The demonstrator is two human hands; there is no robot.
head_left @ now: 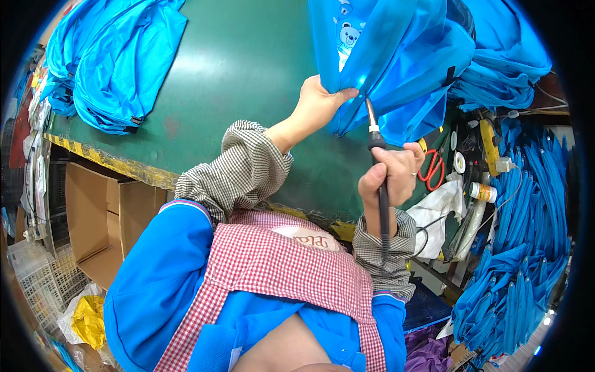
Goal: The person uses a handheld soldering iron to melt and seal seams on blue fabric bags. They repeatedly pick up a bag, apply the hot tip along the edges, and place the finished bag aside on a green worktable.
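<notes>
A bright blue fabric piece [396, 56] with a printed bear, which looks like an umbrella canopy, lies gathered in folds at the far middle. My left hand [316, 102] pinches its near edge between thumb and fingers. A soldering iron [383, 211] with a black handle is gripped in my right hand [400, 173]. Its metal tip points away from me and meets the blue folds just right of my left thumb. Whether the tip presses into the cloth or only rests there, I cannot tell. A small bright spot shows on the fabric beside the tip.
A green worktable [229, 68] has yellow-black edging. Folded blue fabric [124, 62] lies at far left, with more stacked at far right. Red-handled scissors [432, 170], a tape roll [459, 162] and a white bottle [483, 192] sit right. A cardboard box [93, 211] stands below the left edge.
</notes>
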